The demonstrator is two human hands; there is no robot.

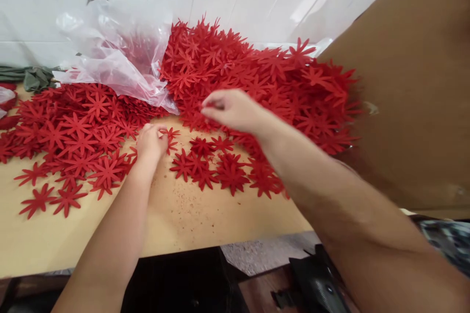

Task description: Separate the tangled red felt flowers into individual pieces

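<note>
On the surface [196, 227], a red flower [172, 138] seems lightly pinched, as is best, by the left hand [151, 141]; the right hand's [235, 110] grasp cannot be told.

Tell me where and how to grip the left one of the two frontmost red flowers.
Take the left red flower by its left petals, coming from the near left: they spread over the tabletop, while its right petals reach toward the neighbouring flower. It lies flat and looks thin, so lifting a petal tip first would probably help.
</note>
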